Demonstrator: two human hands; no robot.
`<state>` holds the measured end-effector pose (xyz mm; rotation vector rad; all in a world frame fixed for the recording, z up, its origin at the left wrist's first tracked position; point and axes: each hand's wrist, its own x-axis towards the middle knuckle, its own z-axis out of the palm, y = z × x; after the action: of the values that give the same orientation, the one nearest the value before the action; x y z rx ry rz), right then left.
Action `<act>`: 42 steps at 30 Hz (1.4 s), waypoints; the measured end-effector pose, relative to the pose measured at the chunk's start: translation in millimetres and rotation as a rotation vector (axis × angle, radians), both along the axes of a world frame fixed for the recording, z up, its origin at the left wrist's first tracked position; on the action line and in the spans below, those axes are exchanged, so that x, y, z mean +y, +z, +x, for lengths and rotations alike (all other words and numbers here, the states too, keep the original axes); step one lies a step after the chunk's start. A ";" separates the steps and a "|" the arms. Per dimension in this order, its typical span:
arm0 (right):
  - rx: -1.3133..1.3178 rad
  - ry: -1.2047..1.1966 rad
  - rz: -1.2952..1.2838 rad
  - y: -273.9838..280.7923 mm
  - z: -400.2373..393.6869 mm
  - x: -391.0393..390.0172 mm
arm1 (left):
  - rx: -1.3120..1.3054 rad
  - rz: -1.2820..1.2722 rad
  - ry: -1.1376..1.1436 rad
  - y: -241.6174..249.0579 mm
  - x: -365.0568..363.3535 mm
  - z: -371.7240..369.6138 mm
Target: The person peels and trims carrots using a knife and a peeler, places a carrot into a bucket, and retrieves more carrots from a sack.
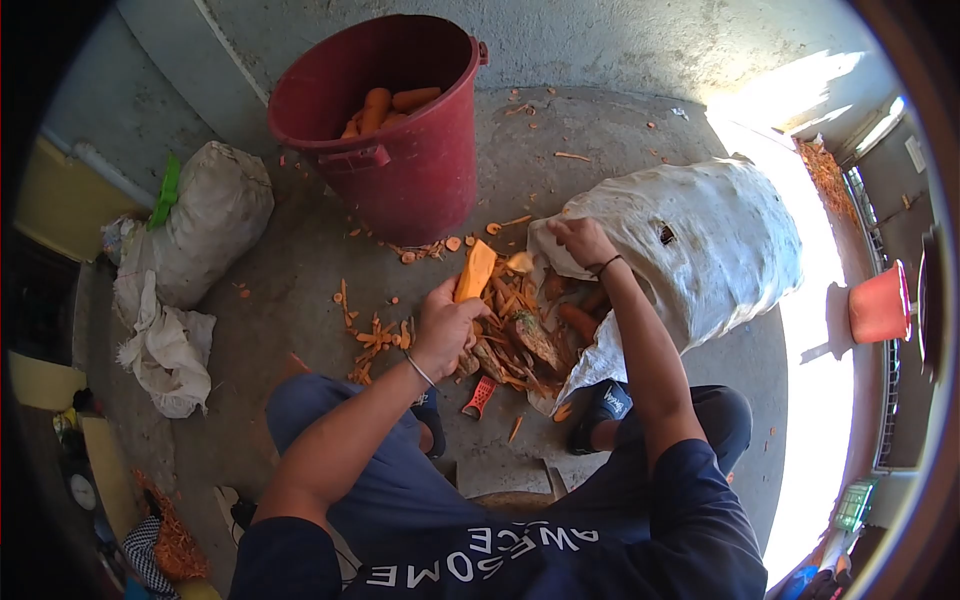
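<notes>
My left hand [447,325] is closed around the lower end of a peeled carrot [476,271], its bare orange end pointing up and away from me. My right hand [583,245] pinches the mouth edge of a large white woven sack [715,240] lying on its side. Unpeeled carrots [578,320] show inside the sack's opening. Between my feet and the sack lies a heap of carrot peelings [525,330]. A red peeler [480,397] rests on the floor near my left shoe.
Beyond my hands a large dark red bucket [420,190] holds several peeled carrots [377,108]. A full sack [215,220] leans at the left wall. Carrot scraps dot the concrete floor [300,330]. At far right, a smaller red bucket [879,303] stands beyond a sunlit strip.
</notes>
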<state>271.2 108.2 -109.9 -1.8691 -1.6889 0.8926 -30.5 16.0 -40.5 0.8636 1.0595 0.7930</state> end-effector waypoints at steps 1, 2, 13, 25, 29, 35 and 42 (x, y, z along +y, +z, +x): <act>-0.001 0.007 -0.003 -2.2 -5.6 -3.4 | -0.026 -0.063 0.027 -6.0 4.9 -2.4; -0.066 0.007 0.026 -6.3 -15.2 -8.2 | -0.053 -0.124 0.053 -11.8 8.9 -3.8; 0.042 0.240 0.539 71.6 -87.4 -50.6 | -0.347 -0.130 0.089 14.2 16.1 -0.9; -0.041 0.310 0.498 86.7 -87.7 -46.2 | -0.351 -0.121 0.052 19.3 10.4 -8.3; -0.002 0.154 0.376 80.9 -68.6 -35.4 | -0.348 -0.108 0.018 21.8 6.6 -3.0; 0.040 0.406 0.455 92.4 -84.5 -51.6 | -0.336 -0.101 0.053 14.9 13.4 -1.6; -0.071 0.207 0.475 82.0 -86.6 -48.4 | -0.339 -0.120 0.056 15.2 15.2 -2.4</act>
<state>184.7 59.8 -27.9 -1.4423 -1.9560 0.4431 -32.8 31.1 -25.3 0.5745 0.8239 0.8779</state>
